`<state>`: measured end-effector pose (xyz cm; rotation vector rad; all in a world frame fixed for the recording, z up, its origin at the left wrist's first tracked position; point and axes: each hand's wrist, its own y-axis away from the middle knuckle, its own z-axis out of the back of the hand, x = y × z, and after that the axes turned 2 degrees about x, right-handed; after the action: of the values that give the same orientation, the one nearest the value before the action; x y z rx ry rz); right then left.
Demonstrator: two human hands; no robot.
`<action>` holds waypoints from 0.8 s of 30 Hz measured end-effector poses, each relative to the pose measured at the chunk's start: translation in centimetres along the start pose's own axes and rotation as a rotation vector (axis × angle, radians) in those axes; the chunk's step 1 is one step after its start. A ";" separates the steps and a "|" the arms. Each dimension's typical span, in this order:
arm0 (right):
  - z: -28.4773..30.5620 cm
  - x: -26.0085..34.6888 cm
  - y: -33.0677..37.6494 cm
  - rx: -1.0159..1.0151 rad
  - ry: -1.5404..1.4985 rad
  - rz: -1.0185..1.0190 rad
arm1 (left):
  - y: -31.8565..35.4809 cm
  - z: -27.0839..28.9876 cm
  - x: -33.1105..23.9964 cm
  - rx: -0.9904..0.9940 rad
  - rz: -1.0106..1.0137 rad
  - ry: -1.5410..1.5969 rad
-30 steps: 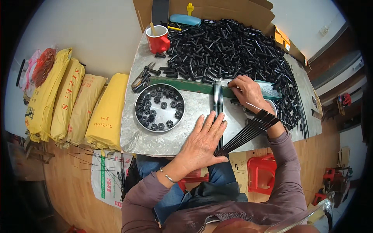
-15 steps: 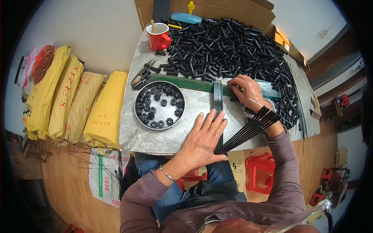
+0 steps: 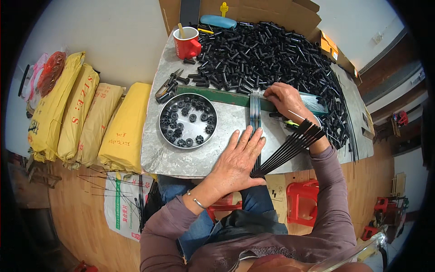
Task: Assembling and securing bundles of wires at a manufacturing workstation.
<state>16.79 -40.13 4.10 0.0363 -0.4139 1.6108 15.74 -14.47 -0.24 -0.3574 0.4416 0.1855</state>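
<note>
My left hand (image 3: 239, 156) lies flat with fingers stretched over a row of thin dark metal rods (image 3: 255, 111) that look like umbrella ribs. The rods run side by side from the near table edge to a long green bar (image 3: 217, 95). From the near end, a fan of black rods (image 3: 285, 152) slants up to the right, against my right wrist. My right hand (image 3: 286, 100) is closed at the bar, just right of the rods' far ends; what its fingertips pinch is hidden. A thin white stick (image 3: 297, 115) shows across that wrist.
A round metal tin (image 3: 160, 124) of black toothed parts stands left of the rods. Beyond the bar spreads a heap of black plastic tubes (image 3: 267, 54). A red mug (image 3: 186, 47), pliers (image 3: 167, 86) and a tray of white sticks (image 3: 313, 103) are around. Yellow sacks (image 3: 124, 129) stand left.
My right hand has shifted slightly left and away from me along the bar. A yellow-green item now shows beside its wrist. My left hand stays on the rods.
</note>
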 end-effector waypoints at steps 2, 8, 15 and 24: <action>0.1 -0.1 -0.2 0.005 0.077 0.058 | 0.0 -0.1 0.0 -0.004 -0.002 -0.001; 0.5 0.6 -0.5 0.005 0.145 0.102 | 0.0 0.1 0.0 -0.012 -0.010 0.004; -0.2 0.1 -1.0 0.063 -0.027 -0.025 | -0.1 0.0 0.1 -0.014 -0.012 0.034; -0.1 -0.8 -1.4 0.150 -0.326 -0.153 | -0.2 0.2 0.1 -0.005 -0.025 0.015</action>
<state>18.26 -40.88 4.13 0.4386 -0.5265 1.4837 15.89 -14.57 -0.07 -0.3688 0.4513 0.1596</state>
